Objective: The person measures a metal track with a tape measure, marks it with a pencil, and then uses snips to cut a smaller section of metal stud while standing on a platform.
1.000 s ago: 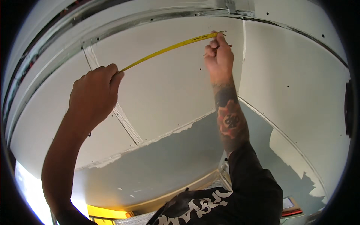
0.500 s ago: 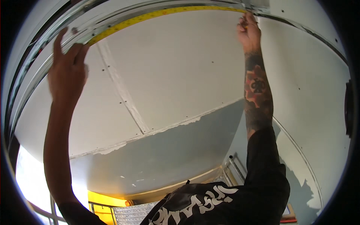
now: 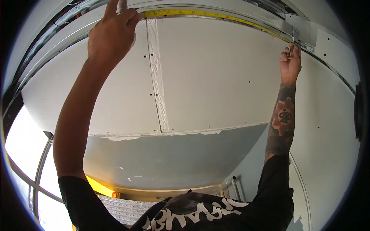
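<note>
A yellow tape measure blade (image 3: 192, 12) stretches along a metal channel (image 3: 266, 23) at the top edge of the white plasterboard (image 3: 216, 73). My left hand (image 3: 111, 36) grips the blade at upper left, index finger extended upward; whatever lies under the fingers is hidden. At upper right, my right hand (image 3: 290, 61) holds the far end against the channel beside a metal bracket (image 3: 295, 34), with a thin yellow-orange stick, apparently a pencil (image 3: 289, 57), in its curled fingers.
A taped seam (image 3: 156, 73) crosses the board. Grey-blue painted wall (image 3: 177, 158) lies below, white board (image 3: 323, 111) at right. A bright gridded window (image 3: 27, 146) is at left, metal tubes (image 3: 236, 188) at lower right, a perforated silver panel (image 3: 115, 208) low in the middle.
Both hands have risen from the board to the channel, carrying the tape with them, and the blade now spans a longer stretch. The view has shifted, placing both arms differently in frame.
</note>
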Demonstrator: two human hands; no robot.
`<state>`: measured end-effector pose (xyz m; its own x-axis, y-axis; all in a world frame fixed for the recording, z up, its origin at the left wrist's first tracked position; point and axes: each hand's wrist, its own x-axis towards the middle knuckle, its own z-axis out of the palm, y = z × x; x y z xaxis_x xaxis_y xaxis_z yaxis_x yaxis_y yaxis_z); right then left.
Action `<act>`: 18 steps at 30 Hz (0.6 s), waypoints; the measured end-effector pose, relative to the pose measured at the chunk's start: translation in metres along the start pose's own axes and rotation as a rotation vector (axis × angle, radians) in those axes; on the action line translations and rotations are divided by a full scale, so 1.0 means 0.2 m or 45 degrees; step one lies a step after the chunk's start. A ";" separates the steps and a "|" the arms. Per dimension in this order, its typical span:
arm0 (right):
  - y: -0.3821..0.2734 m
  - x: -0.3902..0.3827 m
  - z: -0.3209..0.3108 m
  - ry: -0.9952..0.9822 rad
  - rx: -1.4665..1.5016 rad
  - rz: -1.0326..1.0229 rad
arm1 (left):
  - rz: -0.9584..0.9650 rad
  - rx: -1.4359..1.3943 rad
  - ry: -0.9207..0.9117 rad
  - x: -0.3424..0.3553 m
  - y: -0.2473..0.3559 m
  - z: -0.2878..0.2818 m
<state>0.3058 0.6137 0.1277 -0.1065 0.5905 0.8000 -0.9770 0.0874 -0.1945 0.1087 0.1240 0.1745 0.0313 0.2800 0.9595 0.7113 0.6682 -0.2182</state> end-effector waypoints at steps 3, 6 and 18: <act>-0.01 -0.01 -0.01 -0.022 0.039 -0.117 | -0.067 -0.003 0.017 -0.01 0.04 -0.02; -0.02 -0.03 0.03 0.037 0.015 -0.107 | 0.019 0.087 -0.112 0.01 -0.04 0.00; -0.05 -0.16 0.14 0.445 -0.235 -0.082 | -0.119 0.231 -0.268 0.03 0.11 -0.10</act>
<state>0.3134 0.5716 0.1203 0.0544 0.8135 0.5790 -0.9265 0.2573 -0.2746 0.1384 0.1256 0.1794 -0.1883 0.3357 0.9229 0.5664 0.8049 -0.1772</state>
